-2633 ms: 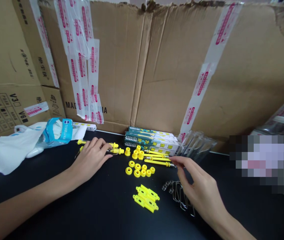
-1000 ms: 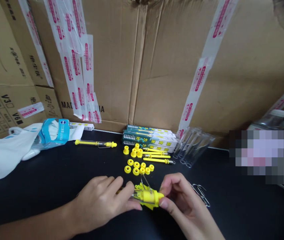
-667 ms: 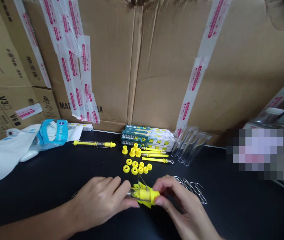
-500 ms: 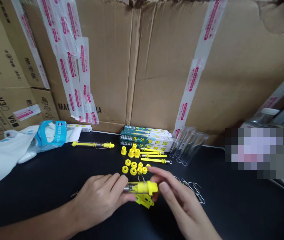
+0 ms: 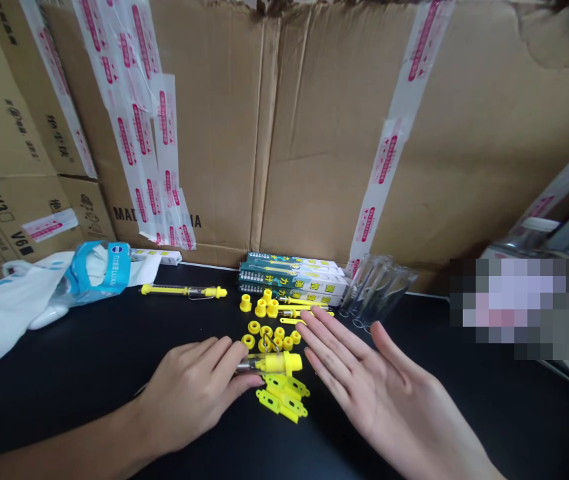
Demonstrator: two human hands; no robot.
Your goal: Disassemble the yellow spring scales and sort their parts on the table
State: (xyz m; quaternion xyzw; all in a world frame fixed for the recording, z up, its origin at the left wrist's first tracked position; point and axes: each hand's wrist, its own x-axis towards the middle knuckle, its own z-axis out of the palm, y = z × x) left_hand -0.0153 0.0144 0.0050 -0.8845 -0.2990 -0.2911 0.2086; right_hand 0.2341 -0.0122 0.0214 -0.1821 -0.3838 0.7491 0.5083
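My left hand (image 5: 197, 390) is closed round a clear tube with a yellow end cap (image 5: 274, 363), a spring-scale-like piece held just above the black table. My right hand (image 5: 369, 387) is open, fingers stretched flat, just right of the cap and not touching it. Flat yellow plates (image 5: 281, 400) lie under the cap. Yellow rings (image 5: 267, 333) sit behind it, with yellow caps (image 5: 259, 305) and yellow rods (image 5: 299, 303) further back. A finished yellow scale (image 5: 184, 291) lies at the back left.
Boxed scales (image 5: 291, 275) and clear tubes (image 5: 377, 293) lie against the cardboard wall (image 5: 314, 133). A white and blue plastic bag (image 5: 39, 293) lies at the left. Cardboard boxes (image 5: 4, 167) stack at the far left. A blurred patch sits at the right.
My left hand brought the tube from the back left to the front. My right hand pinched the yellow cap end, then let go and opened flat. The wire hooks are now hidden behind it.
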